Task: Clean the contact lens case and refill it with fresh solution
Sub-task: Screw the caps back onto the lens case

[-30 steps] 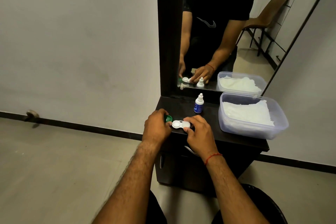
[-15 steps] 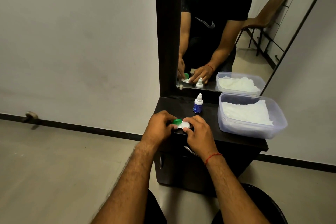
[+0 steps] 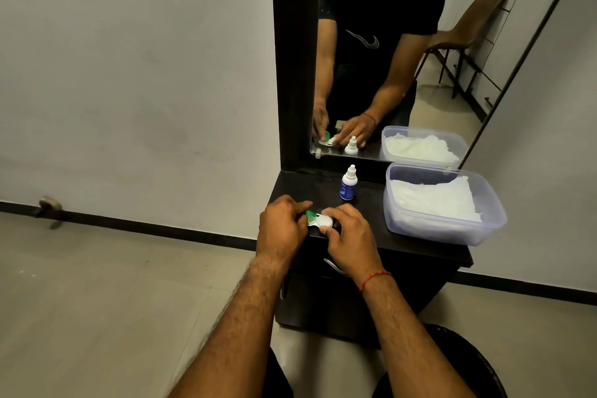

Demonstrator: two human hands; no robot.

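The left hand [image 3: 282, 229] pinches the green cap [image 3: 310, 213], tilted and seemingly half off the lens case [image 3: 323, 222] at the dark cabinet's [image 3: 368, 205] front edge. The right hand [image 3: 350, 237] grips the case's white end. Behind stands the solution bottle [image 3: 348, 186]; farther right sits a clear tub [image 3: 436, 231] of white tissue.

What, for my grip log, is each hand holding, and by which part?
The left hand pinches the green cap by its edge; the right hand grips the lens case at its white-capped end.
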